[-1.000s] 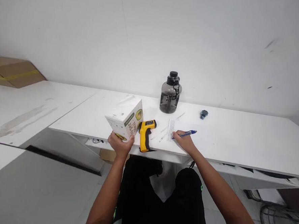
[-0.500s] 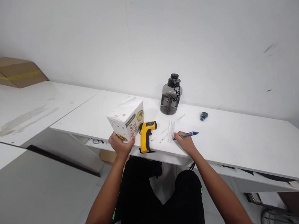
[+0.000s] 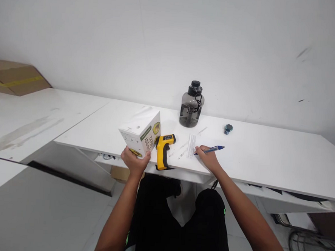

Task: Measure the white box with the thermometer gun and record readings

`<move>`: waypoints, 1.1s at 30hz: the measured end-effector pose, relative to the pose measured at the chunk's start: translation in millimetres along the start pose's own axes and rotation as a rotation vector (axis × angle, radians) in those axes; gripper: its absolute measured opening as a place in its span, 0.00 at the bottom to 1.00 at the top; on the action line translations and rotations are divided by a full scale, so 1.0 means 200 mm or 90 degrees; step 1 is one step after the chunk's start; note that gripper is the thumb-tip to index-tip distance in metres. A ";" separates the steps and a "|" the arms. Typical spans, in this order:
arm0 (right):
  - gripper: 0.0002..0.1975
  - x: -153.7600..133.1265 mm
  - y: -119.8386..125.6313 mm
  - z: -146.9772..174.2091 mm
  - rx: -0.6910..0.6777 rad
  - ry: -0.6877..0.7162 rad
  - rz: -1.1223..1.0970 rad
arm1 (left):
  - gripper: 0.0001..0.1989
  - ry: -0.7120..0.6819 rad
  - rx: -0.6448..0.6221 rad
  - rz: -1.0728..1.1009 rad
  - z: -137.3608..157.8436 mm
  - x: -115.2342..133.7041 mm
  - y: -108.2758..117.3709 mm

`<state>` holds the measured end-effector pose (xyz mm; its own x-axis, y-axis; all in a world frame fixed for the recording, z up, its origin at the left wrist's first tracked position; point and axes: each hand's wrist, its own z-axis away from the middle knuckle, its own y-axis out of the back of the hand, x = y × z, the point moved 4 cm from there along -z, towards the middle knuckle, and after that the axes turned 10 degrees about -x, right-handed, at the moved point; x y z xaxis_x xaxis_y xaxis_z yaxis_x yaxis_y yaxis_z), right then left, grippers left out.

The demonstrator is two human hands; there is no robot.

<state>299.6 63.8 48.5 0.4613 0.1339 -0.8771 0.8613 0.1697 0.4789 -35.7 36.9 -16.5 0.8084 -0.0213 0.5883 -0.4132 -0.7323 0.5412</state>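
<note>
At the table's front edge my left hand (image 3: 136, 161) grips the lower near corner of a white carton (image 3: 136, 127) printed with avocados, which is tilted. Right beside the carton lies a yellow and black infrared thermometer (image 3: 163, 151), its handle reaching the table edge. My right hand (image 3: 207, 157) is closed around a blue pen (image 3: 216, 148). The pen's tip is at the right side of a small slip of paper (image 3: 191, 146) covered in lines of writing, too small to read.
Behind the slip stands a dark translucent water bottle (image 3: 190, 108). A dark watch (image 3: 227, 129) lies to the right on the white table (image 3: 273, 158). At the far left is a taped cardboard box (image 3: 17, 79). The wall (image 3: 161, 42) rises directly behind the table.
The view has shifted very slightly. My left hand still grips the carton, and the pen stays at the slip, its rear end leaning a little farther right.
</note>
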 end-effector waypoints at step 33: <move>0.23 0.05 0.02 -0.02 0.097 0.084 0.050 | 0.41 0.026 -0.014 0.015 -0.01 0.02 0.00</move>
<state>307.3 70.0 41.4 0.5055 0.2701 -0.8195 0.8503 0.0057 0.5263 -33.2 37.1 -12.5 0.7804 -0.0100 0.6252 -0.4418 -0.7164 0.5400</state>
